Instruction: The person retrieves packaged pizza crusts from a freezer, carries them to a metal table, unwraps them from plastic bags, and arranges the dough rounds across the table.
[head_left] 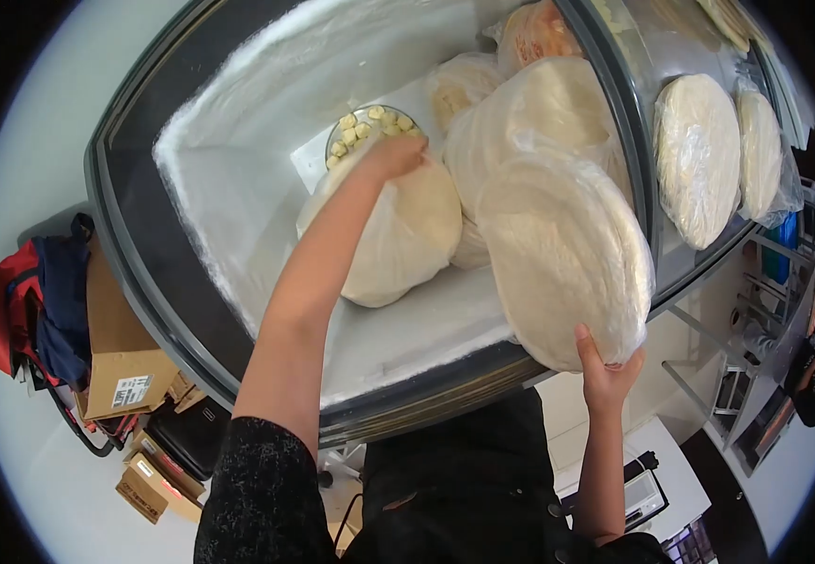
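Note:
My left hand [400,157] reaches down into a chest freezer [224,179]. Its fingers are closed on the gathered top of a pale, rounded plastic bag [398,244], whose contents I cannot make out. Just beyond that bag, partly covered by it, sits a round container of small pale-yellow pieces [376,118]. At the freezer's front edge, my right hand [609,371] grips the lower end of a bag of flat round breads [558,258], thumb on top. This bag is tilted and leans over the rim.
More bagged pale rounds [543,108] fill the freezer's right side, near an orange-tinted bag [537,38]. Wrapped flat rounds [697,160] lie on the glass lid to the right. Frost coats the inner walls. Cardboard boxes [130,371] stand on the floor at left.

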Action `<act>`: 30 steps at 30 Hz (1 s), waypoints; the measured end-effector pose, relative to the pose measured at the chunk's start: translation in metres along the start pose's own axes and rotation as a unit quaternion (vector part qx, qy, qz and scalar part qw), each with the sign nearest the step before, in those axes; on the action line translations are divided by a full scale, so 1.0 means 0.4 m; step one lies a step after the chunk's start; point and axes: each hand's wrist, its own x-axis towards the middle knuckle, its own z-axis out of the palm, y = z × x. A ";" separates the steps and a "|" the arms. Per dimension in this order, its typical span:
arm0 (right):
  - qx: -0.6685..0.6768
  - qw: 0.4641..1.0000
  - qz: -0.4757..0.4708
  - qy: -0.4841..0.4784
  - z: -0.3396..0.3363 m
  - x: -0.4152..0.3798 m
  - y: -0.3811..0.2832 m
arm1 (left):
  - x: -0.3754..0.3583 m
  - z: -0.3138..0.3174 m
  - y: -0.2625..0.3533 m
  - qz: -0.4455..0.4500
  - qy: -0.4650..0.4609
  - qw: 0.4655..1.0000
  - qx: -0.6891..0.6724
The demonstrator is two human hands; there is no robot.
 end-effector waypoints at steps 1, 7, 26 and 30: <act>-0.001 1.000 0.001 -0.003 -0.003 -0.011 -0.001 | -0.003 -0.006 -0.011 0.000 0.012 1.000 -0.013; 0.042 0.998 0.009 0.038 -0.013 -0.030 0.001 | -0.086 -0.060 -0.021 -0.002 -0.057 0.997 0.048; 0.058 0.957 0.036 -0.283 0.281 0.225 0.149 | -0.199 -0.063 0.114 0.155 0.055 0.973 -0.159; 0.040 0.930 0.050 -0.362 0.367 0.252 0.160 | -0.211 -0.042 0.089 0.111 0.086 0.976 -0.166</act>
